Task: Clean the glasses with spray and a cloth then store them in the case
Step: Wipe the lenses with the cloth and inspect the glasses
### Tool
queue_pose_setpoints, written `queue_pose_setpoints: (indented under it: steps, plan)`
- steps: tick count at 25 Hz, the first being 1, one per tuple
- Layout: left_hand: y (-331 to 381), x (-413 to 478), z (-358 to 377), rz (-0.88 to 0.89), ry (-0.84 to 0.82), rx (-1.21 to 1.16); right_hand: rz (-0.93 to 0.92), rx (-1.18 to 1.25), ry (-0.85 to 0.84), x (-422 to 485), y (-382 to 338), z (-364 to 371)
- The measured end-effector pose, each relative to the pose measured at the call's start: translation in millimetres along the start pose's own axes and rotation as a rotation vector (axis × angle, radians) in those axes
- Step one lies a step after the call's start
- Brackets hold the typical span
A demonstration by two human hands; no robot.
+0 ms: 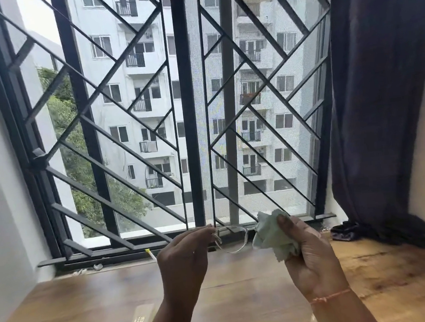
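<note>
The left hand pinches the left end of the glasses between curled fingertips and holds them in the air above the table, in front of the window grille. The right hand grips a bunched pale green cloth, which is wrapped over the right lens. A dark curtain hangs at far right.

Thin-rimmed glasses held aloft, crumpled pale green cloth covering one lens

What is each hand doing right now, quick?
Left hand: pinches the glasses at one end.
Right hand: grips the green cloth at the other end.
</note>
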State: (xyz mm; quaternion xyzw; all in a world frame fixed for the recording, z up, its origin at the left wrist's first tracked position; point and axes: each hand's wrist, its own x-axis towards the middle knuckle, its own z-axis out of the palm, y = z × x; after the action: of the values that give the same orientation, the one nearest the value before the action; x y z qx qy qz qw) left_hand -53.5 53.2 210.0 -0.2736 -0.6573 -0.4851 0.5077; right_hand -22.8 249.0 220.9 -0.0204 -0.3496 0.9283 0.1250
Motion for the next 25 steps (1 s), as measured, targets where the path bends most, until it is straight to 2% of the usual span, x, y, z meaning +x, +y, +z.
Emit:
queue_pose_setpoints:
  steps: [4,10,16,21,25]
  plan:
    - [-0.8,0.1,-1.3,-0.01,0.011,0.012,0.028,-0.073,-0.11,-13.0,2.7,-5.3]
    - [-0.4,1.6,-2.7,0.009,-0.001,-0.015,0.036,-0.004,-0.092,-21.3,-2.1,-2.7]
    - [-5.4,1.3,-8.4,-0.028,-0.029,-0.081,0.061,-0.096,-0.118,-29.1,-15.6,9.9]
    - [-13.2,-0.1,-9.3,-0.072,-0.044,-0.16,0.24,0.117,-0.129,-29.0,-20.8,16.6]
    - [-20.8,-1.0,-10.6,-0.144,-0.065,-0.263,0.309,0.22,-0.096,-21.8,-16.6,15.5]
